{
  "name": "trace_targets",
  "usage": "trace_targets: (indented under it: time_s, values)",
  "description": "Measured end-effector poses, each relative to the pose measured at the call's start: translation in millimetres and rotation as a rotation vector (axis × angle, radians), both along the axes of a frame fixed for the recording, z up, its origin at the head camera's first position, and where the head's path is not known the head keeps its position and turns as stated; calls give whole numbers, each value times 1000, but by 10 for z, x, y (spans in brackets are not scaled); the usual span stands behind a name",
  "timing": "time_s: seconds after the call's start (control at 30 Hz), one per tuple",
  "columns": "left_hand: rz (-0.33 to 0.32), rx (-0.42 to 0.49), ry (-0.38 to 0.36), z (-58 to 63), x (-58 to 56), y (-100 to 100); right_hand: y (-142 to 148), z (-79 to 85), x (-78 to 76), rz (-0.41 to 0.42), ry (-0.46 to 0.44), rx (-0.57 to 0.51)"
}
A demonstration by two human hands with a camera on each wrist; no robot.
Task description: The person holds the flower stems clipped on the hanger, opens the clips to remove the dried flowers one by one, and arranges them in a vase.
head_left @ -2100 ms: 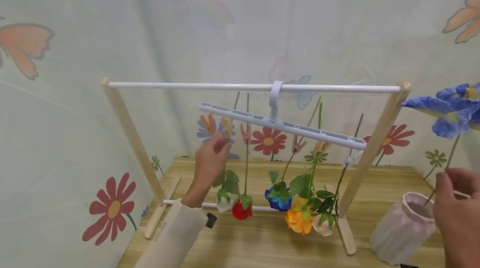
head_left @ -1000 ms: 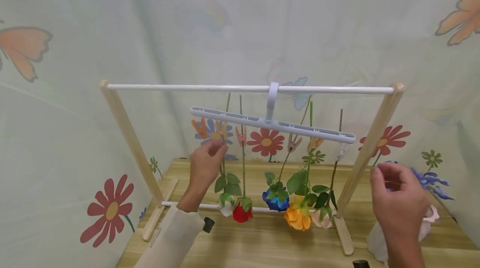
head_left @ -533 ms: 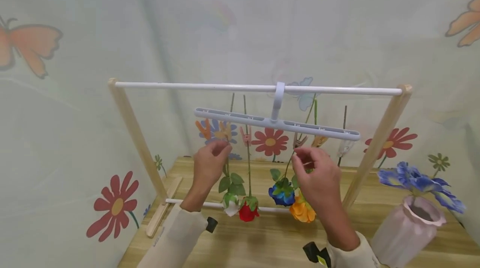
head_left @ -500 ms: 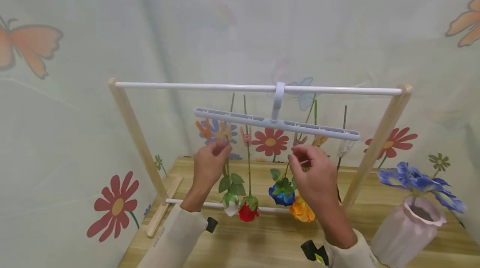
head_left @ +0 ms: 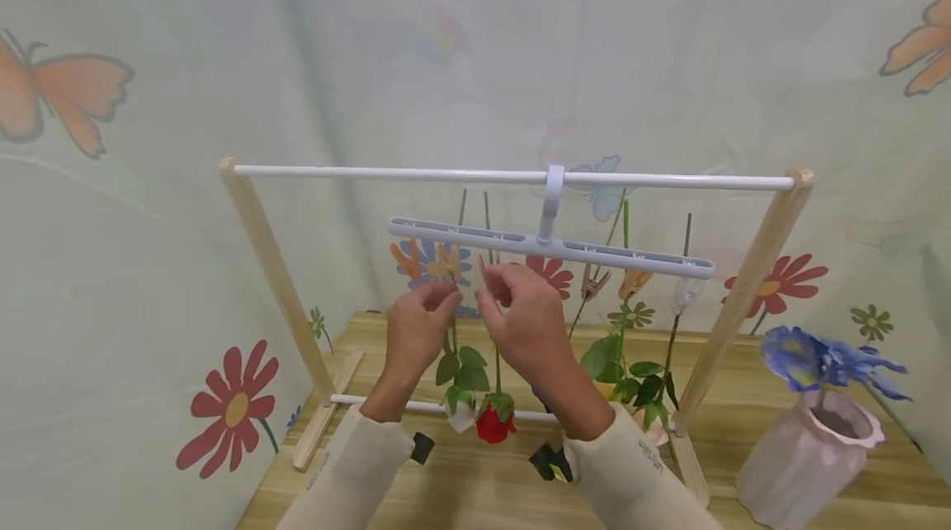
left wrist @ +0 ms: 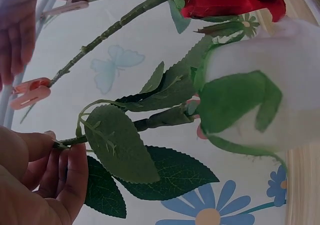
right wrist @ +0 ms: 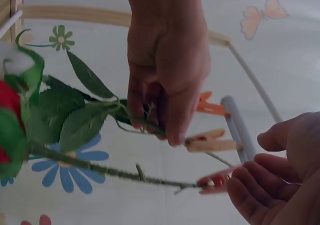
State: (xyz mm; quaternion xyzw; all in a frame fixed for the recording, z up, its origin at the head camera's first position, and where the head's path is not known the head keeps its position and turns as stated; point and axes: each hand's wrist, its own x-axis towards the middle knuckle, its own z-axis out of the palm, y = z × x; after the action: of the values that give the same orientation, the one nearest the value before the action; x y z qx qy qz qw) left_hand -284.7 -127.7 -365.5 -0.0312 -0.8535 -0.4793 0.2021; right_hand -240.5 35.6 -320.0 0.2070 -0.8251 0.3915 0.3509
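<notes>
My left hand pinches the stem of an upside-down white rose just below a beige clothespin, which still grips that stem. Beside it a red rose hangs by its stem from a pink clothespin. My right hand is close to this pink clothespin, its fingers loosely bent and no object visible in them; in the right wrist view the fingertips lie near the clip. Both clothespins hang under a pale grey hanger, which tilts down to the right.
The hanger hooks over a white rod on a wooden frame. An orange clothespin hangs at its left end; more clipped roses hang at right, partly hidden. A pink vase holding a blue iris stands right of the frame.
The blue iris, earlier in my right hand, now stands in the vase. My right hand has moved left across the rack to the red rose's clip. My left hand keeps its place.
</notes>
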Motion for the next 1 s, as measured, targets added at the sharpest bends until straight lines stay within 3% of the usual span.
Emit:
trace_targets:
  time_s: [0.17,0.33,0.53,0.77,1.0]
  values:
    - [9,-2,33,-28,-3,-16,-274,-31,-108,-14,-14,-20]
    - [29,-22,79,-58,6,-22,-483,-83,-204,-88,43,-17]
    - [42,-86,119,-30,15,-45,-602,-64,-233,-214,110,64]
    - [84,-167,178,16,-3,-66,-700,-10,-259,-248,81,21]
    - [79,-155,142,33,37,-37,-724,-36,-309,-273,66,-57]
